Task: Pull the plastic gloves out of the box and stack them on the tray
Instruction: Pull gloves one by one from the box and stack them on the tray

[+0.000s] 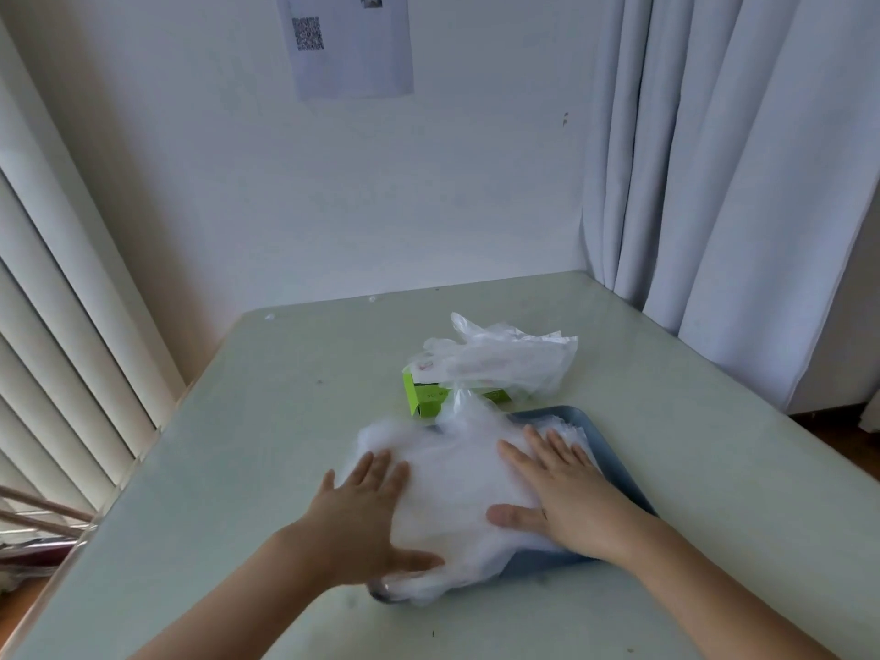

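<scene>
most of the tray (566, 414) is hidden under the heap of gloves (457, 478) and under the left hand (366, 521) and right hand (566, 493) lying flat on it; only the far right rim and a strip of the near edge show. the heap is blurred, so single gloves cannot be told apart (a dark patch (381, 594) under its near left corner is unclear too). the box (424, 397) is partly covered by loose gloves (500, 359) draped over it, its print too small to read. both forearms (238, 602) run off the bottom edge. the paper (347, 45) on the wall (476, 183) is cut by the top edge, its square code blurred.
</scene>
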Demonstrator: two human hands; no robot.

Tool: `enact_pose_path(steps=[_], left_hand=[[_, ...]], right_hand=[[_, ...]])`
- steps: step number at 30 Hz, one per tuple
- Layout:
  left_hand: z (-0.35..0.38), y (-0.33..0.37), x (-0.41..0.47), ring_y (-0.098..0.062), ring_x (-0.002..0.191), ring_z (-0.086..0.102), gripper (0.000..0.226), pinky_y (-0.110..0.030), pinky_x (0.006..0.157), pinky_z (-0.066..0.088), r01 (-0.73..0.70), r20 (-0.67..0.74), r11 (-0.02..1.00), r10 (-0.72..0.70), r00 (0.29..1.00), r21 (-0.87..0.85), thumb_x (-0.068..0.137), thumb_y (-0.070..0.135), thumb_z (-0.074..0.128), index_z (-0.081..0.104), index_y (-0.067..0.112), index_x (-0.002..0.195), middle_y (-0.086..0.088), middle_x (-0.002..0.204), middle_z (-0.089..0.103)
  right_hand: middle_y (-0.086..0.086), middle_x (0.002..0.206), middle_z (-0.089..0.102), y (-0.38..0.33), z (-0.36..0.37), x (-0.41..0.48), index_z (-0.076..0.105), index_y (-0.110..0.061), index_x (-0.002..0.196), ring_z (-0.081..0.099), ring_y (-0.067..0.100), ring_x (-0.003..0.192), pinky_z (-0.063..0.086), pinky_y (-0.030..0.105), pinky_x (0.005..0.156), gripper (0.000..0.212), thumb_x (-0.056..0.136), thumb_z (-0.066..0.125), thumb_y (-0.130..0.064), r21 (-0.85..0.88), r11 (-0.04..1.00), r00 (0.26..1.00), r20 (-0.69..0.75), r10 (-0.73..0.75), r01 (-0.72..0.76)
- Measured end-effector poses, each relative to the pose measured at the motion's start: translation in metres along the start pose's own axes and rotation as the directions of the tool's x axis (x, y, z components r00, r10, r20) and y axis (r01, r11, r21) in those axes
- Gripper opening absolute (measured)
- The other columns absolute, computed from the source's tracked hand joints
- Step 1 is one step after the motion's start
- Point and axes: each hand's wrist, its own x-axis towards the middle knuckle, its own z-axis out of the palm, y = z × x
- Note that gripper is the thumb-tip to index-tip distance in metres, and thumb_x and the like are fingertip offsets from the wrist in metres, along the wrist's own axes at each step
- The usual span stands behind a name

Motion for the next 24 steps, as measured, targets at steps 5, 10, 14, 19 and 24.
enact_pose_path(steps=[5, 10, 14, 19, 24], left_hand=[[-0.043, -0.007, -0.008, -0.008, 0.146, 0.011, 0.078, -0.044, 0.118, -0.011, -0.092, -0.135, 0.990, 0.078, 0.988, -0.103, 0.086, 0.067, 0.045, 0.023, 0.028, 0.149, 0.009, 0.156, 0.025], [-0.075, -0.003, 0.025, -0.008, 0.135, 0.035, 0.053, -0.041, 0.119, -0.003, -0.216, -0.382, 0.951, 0.119, 0.916, -0.222, 0.093, 0.051, 0.049, 0.041, 0.030, 0.140, 0.009, 0.144, 0.043], [-0.085, 0.005, 0.064, -0.016, 0.130, 0.042, 0.047, -0.034, 0.116, 0.012, -0.241, -0.432, 0.914, 0.082, 0.898, -0.327, 0.097, 0.037, 0.048, 0.041, 0.022, 0.141, 0.002, 0.146, 0.043], [-0.079, 0.003, 0.101, -0.021, 0.137, 0.035, 0.056, -0.029, 0.109, 0.026, -0.164, -0.345, 0.890, 0.008, 0.938, -0.425, 0.097, 0.034, 0.049, 0.030, 0.018, 0.147, -0.003, 0.151, 0.036], [-0.073, 0.000, 0.112, -0.019, 0.140, 0.029, 0.062, -0.028, 0.110, 0.022, -0.122, -0.279, 0.896, -0.003, 0.960, -0.428, 0.095, 0.036, 0.052, 0.028, 0.014, 0.148, -0.003, 0.154, 0.031]], right_hand=[[-0.005, 0.140, 0.043, 0.012, -0.016, 0.009, 0.051, -0.023, 0.134, 0.035, 0.018, 0.134, 0.019, 0.020, 0.108, 0.085, 0.077, 0.027, -0.082, 0.186, 0.979, 0.934, -0.356, -0.014, 0.086], [-0.008, 0.115, 0.062, 0.039, -0.046, 0.034, 0.067, -0.018, 0.111, 0.058, 0.012, 0.107, 0.039, 0.018, 0.089, 0.025, 0.086, 0.068, -0.017, 0.165, 0.983, 0.856, -0.517, 0.012, 0.086], [-0.009, 0.117, 0.060, 0.031, -0.051, 0.059, 0.064, -0.019, 0.114, 0.056, 0.013, 0.108, 0.043, 0.025, 0.087, 0.030, 0.085, 0.070, -0.027, 0.155, 0.985, 0.857, -0.515, 0.012, 0.079], [-0.004, 0.134, 0.044, 0.023, -0.046, 0.086, 0.045, -0.019, 0.130, 0.041, 0.015, 0.123, 0.042, 0.025, 0.087, 0.052, 0.083, 0.068, -0.025, 0.127, 0.992, 0.906, -0.418, 0.073, -0.021], [0.001, 0.119, 0.044, 0.022, -0.044, 0.104, 0.043, -0.013, 0.116, 0.046, 0.022, 0.107, 0.034, 0.025, 0.070, 0.039, 0.082, 0.061, -0.017, 0.059, 0.992, 0.917, -0.379, 0.124, -0.110]])
